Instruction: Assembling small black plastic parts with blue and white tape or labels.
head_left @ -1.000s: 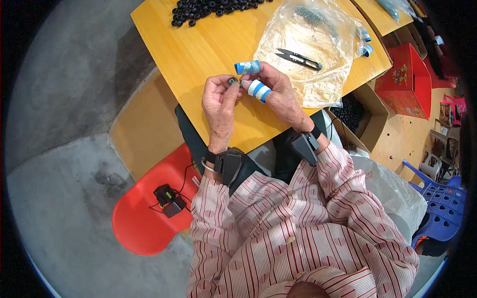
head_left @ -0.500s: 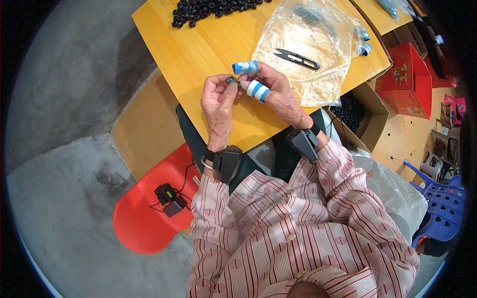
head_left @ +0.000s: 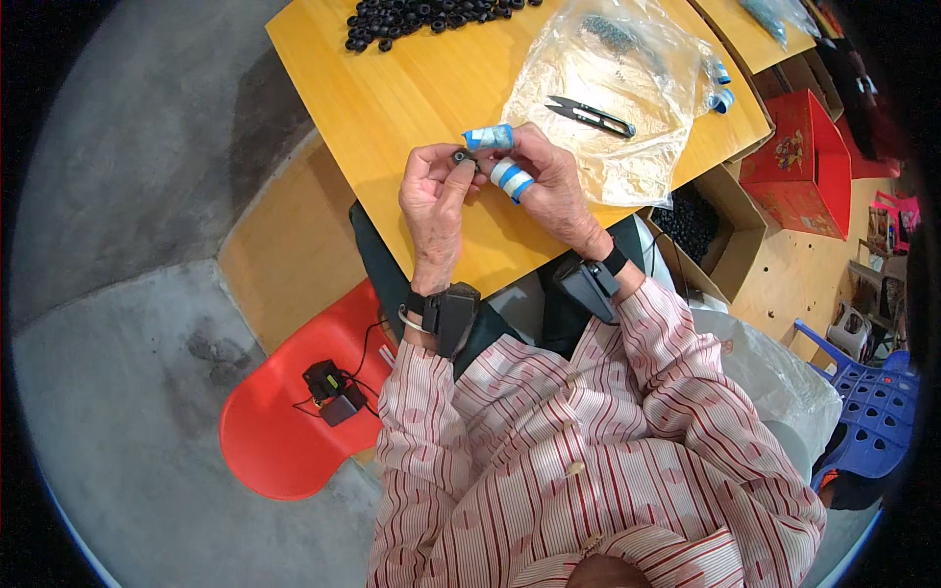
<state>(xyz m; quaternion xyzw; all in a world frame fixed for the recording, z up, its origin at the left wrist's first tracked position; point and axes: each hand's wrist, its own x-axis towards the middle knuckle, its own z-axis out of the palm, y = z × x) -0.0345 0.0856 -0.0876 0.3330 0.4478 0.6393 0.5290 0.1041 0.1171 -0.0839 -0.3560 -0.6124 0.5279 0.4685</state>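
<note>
Between the thumb and fingers of my left hand [head_left: 431, 211] is a small black ring-shaped piece [head_left: 460, 156], its round opening showing. My right hand [head_left: 554, 186] comes in from the right, thumb and forefinger closed in a pinch beside that piece. Blue-and-white tape [head_left: 488, 137] wraps the forefinger, and a second band circles the thumb. Whatever sits between the right fingertips is too small and hidden to name. Both hands are over the near part of the yellow table [head_left: 392, 108].
Many black rings [head_left: 421, 15] lie heaped at the table's far edge. Black thread snips [head_left: 591, 116] rest on a clear plastic bag [head_left: 627, 167]. A cardboard box [head_left: 740, 230] of black pieces stands right of the table, by a red box [head_left: 799, 162]. A red stool [head_left: 284, 421] is at lower left.
The right forefinger and thumb have shifted slightly against the ring-shaped piece, which has turned a little in my left fingers. The hands otherwise stay in place.
</note>
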